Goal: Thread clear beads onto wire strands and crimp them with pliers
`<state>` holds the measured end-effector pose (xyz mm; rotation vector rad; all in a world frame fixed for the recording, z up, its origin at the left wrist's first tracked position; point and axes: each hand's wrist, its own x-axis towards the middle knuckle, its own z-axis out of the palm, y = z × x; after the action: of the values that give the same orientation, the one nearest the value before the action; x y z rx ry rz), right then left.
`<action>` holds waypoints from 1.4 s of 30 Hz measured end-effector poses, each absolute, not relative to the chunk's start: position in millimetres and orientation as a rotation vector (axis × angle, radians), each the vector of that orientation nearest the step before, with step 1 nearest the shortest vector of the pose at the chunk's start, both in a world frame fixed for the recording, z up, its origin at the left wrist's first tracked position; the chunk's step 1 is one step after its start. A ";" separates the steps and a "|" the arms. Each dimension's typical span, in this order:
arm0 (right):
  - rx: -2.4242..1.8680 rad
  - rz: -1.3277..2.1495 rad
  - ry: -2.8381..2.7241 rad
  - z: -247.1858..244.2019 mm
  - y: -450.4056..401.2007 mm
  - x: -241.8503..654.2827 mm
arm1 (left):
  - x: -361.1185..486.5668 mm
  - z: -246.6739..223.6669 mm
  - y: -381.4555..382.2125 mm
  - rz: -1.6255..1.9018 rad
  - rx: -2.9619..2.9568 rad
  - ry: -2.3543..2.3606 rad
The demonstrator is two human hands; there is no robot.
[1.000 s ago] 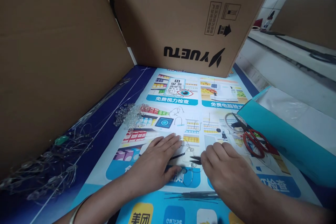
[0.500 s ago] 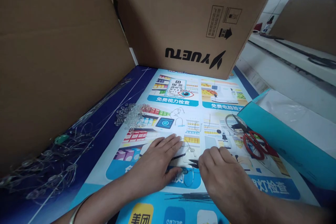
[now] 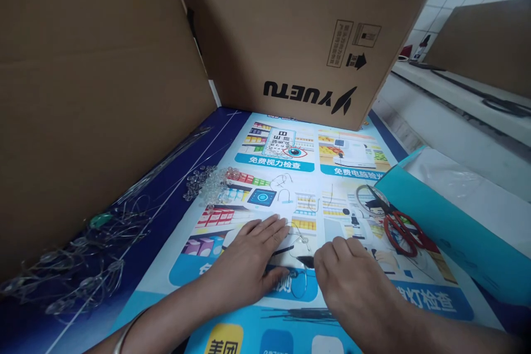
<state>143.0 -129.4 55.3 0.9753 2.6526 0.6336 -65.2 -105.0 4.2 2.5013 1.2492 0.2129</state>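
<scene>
My left hand (image 3: 248,259) lies flat on the printed sheet, fingers stretched out and thumb apart. Its fingertips rest beside a thin bent wire piece with a small clear bead (image 3: 305,240); I cannot tell whether the wire runs under the palm. My right hand (image 3: 352,282) is closed around a pair of pliers (image 3: 306,261), whose dark pointed jaws are together and aim left. The handles are hidden in the fist. A round wire loop (image 3: 298,285) lies just below the jaws. Straight dark wires (image 3: 301,315) sit in a bundle nearer to me.
Clear beads (image 3: 213,185) form a pile at the left. Beyond it lies a tangle of beaded wire (image 3: 78,271). Red-handled scissors (image 3: 406,232) rest beside a teal box (image 3: 452,227) at the right. Cardboard panels (image 3: 290,27) stand at the back and left.
The pliers' jaws were slightly apart and are now together. Both hands stay in almost the same place; the view has shifted a little.
</scene>
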 end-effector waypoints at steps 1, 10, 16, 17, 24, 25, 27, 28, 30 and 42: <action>0.993 0.625 2.671 54.3 -128.2 145.4 | -64.9 4.5 -105.1 0.208 2.498 1.254; 1.193 0.318 2.862 28.5 -116.7 181.8 | -65.4 3.9 -103.8 0.188 2.483 1.264; 1.240 0.317 2.954 8.3 -120.8 196.4 | -62.8 3.6 -105.7 0.159 2.475 1.276; 1.215 0.350 2.971 6.6 -121.8 198.1 | -62.2 3.5 -106.2 0.158 2.473 1.280; 1.177 0.377 2.961 5.6 -121.7 199.0 | -61.6 3.0 -108.1 0.165 2.476 1.296; 1.195 0.357 2.942 8.4 -121.6 197.5 | -61.6 3.1 -108.0 0.170 2.477 1.292; 1.236 0.319 2.872 17.4 -122.1 193.6 | -61.2 3.7 -107.7 0.175 2.472 1.289; 1.230 0.322 2.860 23.5 -122.6 191.1 | -61.0 4.0 -107.7 0.176 2.469 1.290; 1.197 0.390 2.845 36.8 -123.5 185.0 | -60.3 4.5 -108.1 0.183 2.462 1.290; 0.923 0.702 2.568 67.0 -128.2 140.3 | -60.4 3.5 -110.1 0.258 2.460 1.242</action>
<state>140.3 -128.2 67.0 0.9229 2.5682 0.7017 -60.4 -110.1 3.5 2.4605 1.2417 0.2585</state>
